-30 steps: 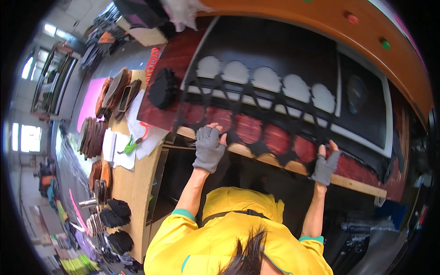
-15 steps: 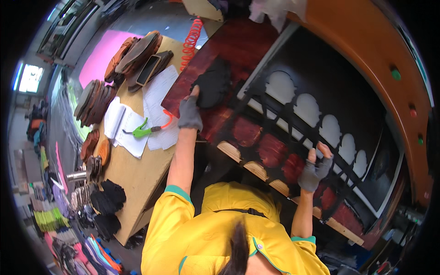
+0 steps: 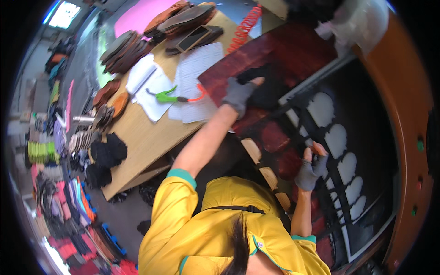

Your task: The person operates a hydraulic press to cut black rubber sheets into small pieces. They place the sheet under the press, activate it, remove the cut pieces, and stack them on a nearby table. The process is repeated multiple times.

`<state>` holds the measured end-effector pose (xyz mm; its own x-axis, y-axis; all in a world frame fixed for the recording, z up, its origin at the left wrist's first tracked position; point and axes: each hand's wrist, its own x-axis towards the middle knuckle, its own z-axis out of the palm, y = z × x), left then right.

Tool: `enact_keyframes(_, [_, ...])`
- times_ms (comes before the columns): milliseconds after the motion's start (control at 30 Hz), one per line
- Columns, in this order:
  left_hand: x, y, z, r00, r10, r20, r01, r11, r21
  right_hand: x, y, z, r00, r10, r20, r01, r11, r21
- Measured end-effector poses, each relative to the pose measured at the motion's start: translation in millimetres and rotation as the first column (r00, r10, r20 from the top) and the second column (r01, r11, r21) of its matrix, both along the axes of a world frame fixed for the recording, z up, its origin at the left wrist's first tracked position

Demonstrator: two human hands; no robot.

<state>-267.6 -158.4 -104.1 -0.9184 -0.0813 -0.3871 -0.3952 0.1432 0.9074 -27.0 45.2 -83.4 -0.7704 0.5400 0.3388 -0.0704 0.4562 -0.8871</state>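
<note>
Head view, so everything's seen from above. The left hand [image 3: 240,94], in a grey fingerless glove, is near upper centre, right up against a pile of black cut pieces [image 3: 270,94]. Its thumb sticks out toward the pile, but the other fingers are too blurred for me to tell if it's actually gripping anything. The pile sits on a dark red board [image 3: 298,50] running across the top middle.

The right hand [image 3: 313,170], same kind of glove, is right of centre, over a black sheet with cutouts [image 3: 295,142]. Thumb and a finger point up with a bit of a gap between them; can't tell if it has hold of the sheet. Red shows through some of the holes, and a row of white rounded shapes [image 3: 336,140] runs down just to its right.

Far right there's a big orange beam [image 3: 403,91] with little buttons. On the left a wooden table [image 3: 151,137] holds papers [image 3: 199,64], a green air gun [image 3: 166,95], stacks of soles [image 3: 121,50] and some fuzzy black bundles [image 3: 107,149]. A red coiled hose [image 3: 245,30] hangs out at top centre.
</note>
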Motion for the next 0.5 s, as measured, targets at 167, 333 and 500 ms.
enact_keyframes(167, [22,24,12,0.984,0.048,-0.174,-0.068,0.992,-0.107,9,6,-6,0.999,0.018,0.046,-0.012,0.990,-0.137])
enact_keyframes(333, [31,21,31,0.974,0.037,-0.223,-0.091,0.968,-0.234,14,5,-7,0.996,0.072,0.055,-0.068,0.995,-0.071])
enact_keyframes(500, [39,27,45,0.947,0.096,-0.306,-0.176,0.954,-0.244,14,6,-5,0.995,0.099,-0.007,-0.099,0.986,-0.132])
